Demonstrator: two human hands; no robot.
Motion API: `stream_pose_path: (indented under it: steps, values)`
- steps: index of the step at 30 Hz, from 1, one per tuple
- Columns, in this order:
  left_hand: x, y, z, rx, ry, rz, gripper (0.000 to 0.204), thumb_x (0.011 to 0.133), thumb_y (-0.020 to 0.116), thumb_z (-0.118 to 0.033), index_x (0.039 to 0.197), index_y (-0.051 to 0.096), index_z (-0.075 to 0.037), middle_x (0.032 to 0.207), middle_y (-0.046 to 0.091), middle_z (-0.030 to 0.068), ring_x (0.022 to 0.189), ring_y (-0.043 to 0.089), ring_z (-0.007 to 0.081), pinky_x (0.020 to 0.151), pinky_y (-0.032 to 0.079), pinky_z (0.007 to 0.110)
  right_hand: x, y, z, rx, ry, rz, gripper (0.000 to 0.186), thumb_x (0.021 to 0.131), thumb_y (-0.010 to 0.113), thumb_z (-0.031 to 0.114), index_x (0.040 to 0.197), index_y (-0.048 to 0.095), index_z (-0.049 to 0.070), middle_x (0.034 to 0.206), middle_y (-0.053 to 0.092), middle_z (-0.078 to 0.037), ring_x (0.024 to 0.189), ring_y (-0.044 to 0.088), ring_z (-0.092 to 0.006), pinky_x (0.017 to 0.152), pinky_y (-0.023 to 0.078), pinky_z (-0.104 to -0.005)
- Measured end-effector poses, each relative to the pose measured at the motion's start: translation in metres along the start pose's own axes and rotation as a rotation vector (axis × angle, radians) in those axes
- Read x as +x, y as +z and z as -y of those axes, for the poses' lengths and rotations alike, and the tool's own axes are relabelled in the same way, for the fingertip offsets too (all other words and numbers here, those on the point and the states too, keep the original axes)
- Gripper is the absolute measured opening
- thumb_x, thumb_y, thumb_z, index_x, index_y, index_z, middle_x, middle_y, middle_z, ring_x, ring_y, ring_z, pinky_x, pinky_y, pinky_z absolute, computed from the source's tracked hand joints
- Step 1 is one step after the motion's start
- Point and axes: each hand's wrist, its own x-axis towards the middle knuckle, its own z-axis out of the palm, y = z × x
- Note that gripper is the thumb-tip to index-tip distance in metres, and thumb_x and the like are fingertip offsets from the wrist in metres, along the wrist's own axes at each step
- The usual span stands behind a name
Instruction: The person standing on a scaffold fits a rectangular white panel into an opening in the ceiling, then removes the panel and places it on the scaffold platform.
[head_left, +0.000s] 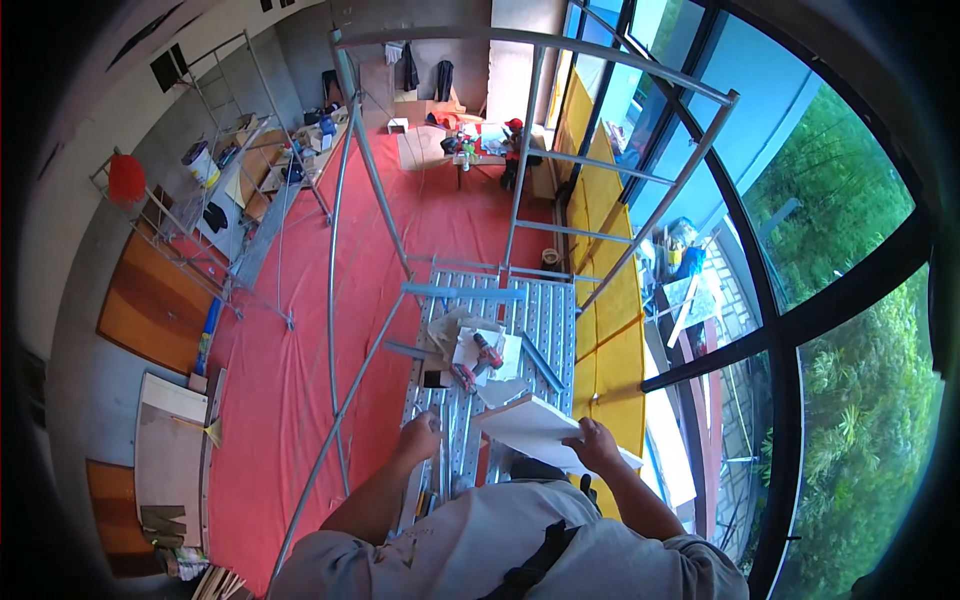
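Observation:
My right hand (594,445) grips the right edge of a white flat board (530,428), fingers wrapped over it. The board lies tilted in front of my body, above the platform. To its left, my left hand (422,437) is curled closed over the platform's left side; whatever it may hold is hidden. Beyond both hands, a red cordless drill (488,352) rests on white board offcuts (510,350), and a second red tool (464,377) lies just nearer. A grey metal channel (542,362) lies to the right of them.
I am on a perforated metal scaffold platform (550,300) ringed by a tubular frame (520,36). Red sheeting (270,370) covers the floor below. Yellow panels (610,340) and windows stand at right. Another scaffold (240,250) holds materials at left; a person (513,150) is far off.

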Motion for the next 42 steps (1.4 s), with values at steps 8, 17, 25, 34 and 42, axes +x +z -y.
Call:
stream_pose_path:
  steps: [8,17,25,34,42]
  values:
    - [0.023,0.021,-0.177,0.207,0.639,-0.101,0.09,0.073,0.089,-0.031,0.145,0.044,-0.001,0.138,0.053,0.0222,0.133,0.05,0.0376,0.107,0.044,0.045,0.06,-0.053,-0.027,-0.077,-0.063,0.051,0.041,0.085,0.074,0.034,0.106,0.06,0.003,0.108,0.067,-0.022,0.106,0.063,-0.0425,0.092,0.05,-0.0494]
    - [0.066,0.066,-0.243,0.044,0.49,-0.323,0.058,0.079,0.081,-0.033,0.12,0.06,0.003,0.109,0.067,0.024,0.107,0.065,0.041,0.094,0.051,0.045,0.134,-0.115,-0.032,-0.18,-0.203,0.068,0.039,0.089,0.069,0.036,0.116,0.061,0.01,0.118,0.065,-0.013,0.117,0.06,-0.0349,0.098,0.045,-0.0507]
    - [0.109,-0.001,-0.306,-0.037,0.803,-0.537,0.043,0.075,0.085,-0.025,0.103,0.062,-0.001,0.097,0.067,0.0186,0.094,0.065,0.0379,0.083,0.052,0.045,0.173,-0.191,-0.041,0.013,-0.483,-0.568,0.018,0.086,0.075,0.023,0.087,0.069,0.006,0.092,0.066,-0.014,0.099,0.063,-0.0357,0.087,0.048,-0.0464]
    - [0.154,-0.162,-0.421,-0.271,0.944,-0.651,0.04,0.073,0.086,-0.014,0.1,0.058,-0.003,0.094,0.068,0.0129,0.09,0.068,0.0279,0.079,0.055,0.039,0.248,-0.282,-0.044,0.197,-0.094,-0.757,0.091,0.082,0.083,0.04,0.149,0.035,0.002,0.129,0.062,-0.026,0.097,0.071,-0.0345,0.089,0.054,-0.0429]
    - [0.088,-0.321,-0.573,-0.272,1.229,-1.047,0.05,0.076,0.083,-0.024,0.116,0.062,-0.002,0.101,0.071,0.0145,0.096,0.069,0.0282,0.086,0.053,0.039,0.251,-0.488,0.177,0.555,-0.403,-1.044,0.112,0.081,0.086,0.033,0.156,0.01,-0.004,0.145,0.047,-0.029,0.137,0.047,-0.035,0.109,0.045,-0.0404]
